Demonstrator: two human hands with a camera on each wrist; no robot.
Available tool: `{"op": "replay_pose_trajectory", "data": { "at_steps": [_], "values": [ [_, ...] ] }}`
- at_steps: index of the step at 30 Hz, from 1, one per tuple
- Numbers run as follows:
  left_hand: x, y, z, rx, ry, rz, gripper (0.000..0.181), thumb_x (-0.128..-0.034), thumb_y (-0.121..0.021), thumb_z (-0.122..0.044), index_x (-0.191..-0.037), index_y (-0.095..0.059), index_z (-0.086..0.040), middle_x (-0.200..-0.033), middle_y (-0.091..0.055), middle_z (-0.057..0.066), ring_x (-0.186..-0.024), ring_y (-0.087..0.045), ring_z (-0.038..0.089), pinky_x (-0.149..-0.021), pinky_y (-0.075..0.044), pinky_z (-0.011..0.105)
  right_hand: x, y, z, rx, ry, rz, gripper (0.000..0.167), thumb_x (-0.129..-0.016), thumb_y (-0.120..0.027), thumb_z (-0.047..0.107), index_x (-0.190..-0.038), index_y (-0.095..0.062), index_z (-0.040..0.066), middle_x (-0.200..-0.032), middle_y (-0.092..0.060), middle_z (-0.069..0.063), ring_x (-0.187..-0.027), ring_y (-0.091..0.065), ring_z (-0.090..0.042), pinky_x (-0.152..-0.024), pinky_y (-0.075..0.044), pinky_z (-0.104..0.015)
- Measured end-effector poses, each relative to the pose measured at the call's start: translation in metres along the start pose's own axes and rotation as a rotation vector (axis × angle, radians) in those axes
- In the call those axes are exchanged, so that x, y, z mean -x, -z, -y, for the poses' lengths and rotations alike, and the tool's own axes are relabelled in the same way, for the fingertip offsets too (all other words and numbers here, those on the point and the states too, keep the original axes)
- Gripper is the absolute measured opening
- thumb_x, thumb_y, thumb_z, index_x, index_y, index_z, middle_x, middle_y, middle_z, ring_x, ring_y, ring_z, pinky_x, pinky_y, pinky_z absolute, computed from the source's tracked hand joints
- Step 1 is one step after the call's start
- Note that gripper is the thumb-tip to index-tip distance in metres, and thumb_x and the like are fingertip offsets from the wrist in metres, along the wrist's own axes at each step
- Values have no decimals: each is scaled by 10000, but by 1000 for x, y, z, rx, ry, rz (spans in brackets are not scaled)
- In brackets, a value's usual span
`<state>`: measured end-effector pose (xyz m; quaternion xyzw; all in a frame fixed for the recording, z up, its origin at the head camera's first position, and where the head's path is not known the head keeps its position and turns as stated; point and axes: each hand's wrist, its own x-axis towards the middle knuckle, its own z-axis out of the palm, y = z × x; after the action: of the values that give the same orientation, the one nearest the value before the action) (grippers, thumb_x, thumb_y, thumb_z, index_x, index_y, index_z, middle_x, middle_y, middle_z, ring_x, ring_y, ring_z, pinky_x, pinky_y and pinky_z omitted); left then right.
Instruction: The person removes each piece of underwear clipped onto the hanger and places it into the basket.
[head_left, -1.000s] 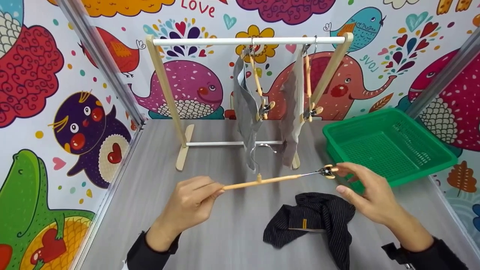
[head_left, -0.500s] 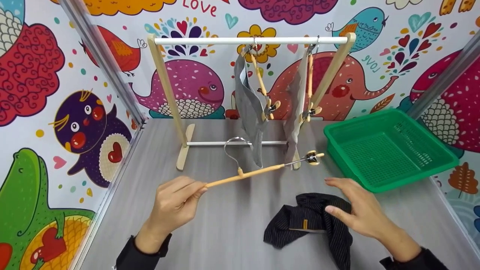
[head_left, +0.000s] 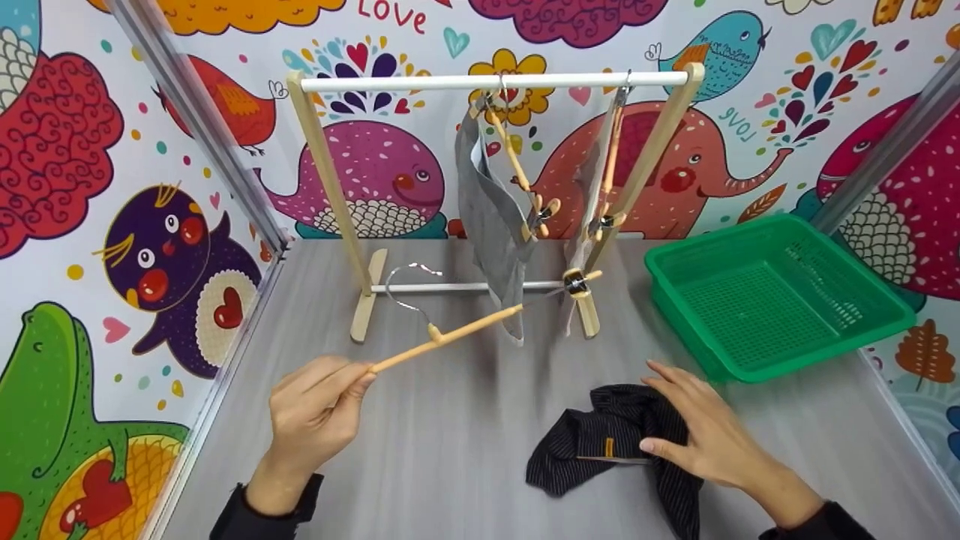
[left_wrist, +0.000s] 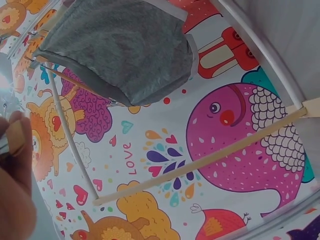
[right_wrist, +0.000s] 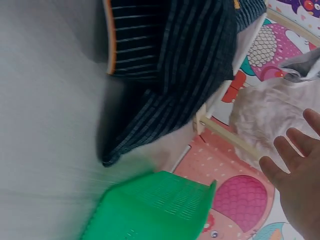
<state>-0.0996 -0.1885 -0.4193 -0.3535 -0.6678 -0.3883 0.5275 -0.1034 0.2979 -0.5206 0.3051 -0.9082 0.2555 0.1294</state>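
Note:
My left hand pinches one end of a wooden clip hanger in the head view. The hanger slants up to the right, its metal hook upward and a clip at its far end in front of the rack's right foot. Over a crumpled black striped garment on the table, my right hand spreads its fingers and holds nothing. That hand covers part of the garment; whether it touches the cloth cannot be told. In the right wrist view the hand's fingers are apart, away from the striped cloth.
A wooden rack with a white top rail stands at the back. From it hang a grey garment and a pale garment on clip hangers. A green basket sits at the right. Printed panels wall the table at the back and sides.
My left hand has moved left and down with the hanger, whose clip end swung away from my right hand. My right hand has let go of that end and moved down over the striped garment.

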Motion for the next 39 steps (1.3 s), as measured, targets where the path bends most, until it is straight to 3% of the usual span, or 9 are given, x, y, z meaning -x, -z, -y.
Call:
{"op": "replay_pose_trajectory", "data": {
  "at_steps": [7, 13, 20, 27, 32, 39],
  "values": [
    [6, 3, -1, -19, 24, -75, 183, -956, -780, -105, -839, -796, 35, -660, -654, 131, -540, -578, 217, -569, -520, 223, 3, -6, -5, 39, -3, 21, 815, -758, -916, 361, -1433, -595, 36, -1535, -521, -182, -1331, -514, -454, -953, -447, -736],
    [7, 5, 0, -59, 48, -145, 321, -963, -784, -162, -760, -759, 85, -637, -650, 138, -526, -585, 212, -625, -545, 170, 6, -10, -10, 59, 1, 24, 830, -750, -919, 392, -1426, -604, 28, -1517, -536, -198, -1314, -534, -453, -952, -451, -732],
    [8, 5, 2, -114, 89, -178, 376, -964, -787, -194, -748, -746, 111, -626, -650, 143, -527, -578, 204, -644, -527, 142, 12, -15, -16, 34, -40, 53, 812, -769, -909, 422, -1407, -617, 13, -1507, -541, -193, -1327, -524, -456, -982, -420, -722],
    [7, 7, 4, -160, 127, -162, 365, -976, -775, -210, -793, -765, 106, -638, -656, 151, -531, -585, 216, -655, -525, 127, 16, -18, -19, 11, -79, 68, 808, -779, -901, 435, -1408, -616, 16, -1503, -541, -199, -1332, -513, -470, -991, -399, -733],
    [9, 11, 8, -190, 178, -129, 222, -929, -810, -106, -829, -779, 89, -671, -673, 158, -539, -604, 223, -639, -521, 126, 18, -19, -21, 26, -79, 63, 824, -769, -905, 452, -1400, -620, 5, -1502, -544, -197, -1327, -519, -475, -998, -398, -724],
    [2, 11, 13, -296, 195, -92, 316, -996, -729, -182, -839, -777, 88, -677, -671, 140, -514, -585, 247, -528, -500, 222, 19, -21, -21, 27, -89, 67, 832, -770, -904, 471, -1404, -620, 12, -1511, -540, -190, -1335, -517, -472, -1011, -391, -724]
  ]
}}
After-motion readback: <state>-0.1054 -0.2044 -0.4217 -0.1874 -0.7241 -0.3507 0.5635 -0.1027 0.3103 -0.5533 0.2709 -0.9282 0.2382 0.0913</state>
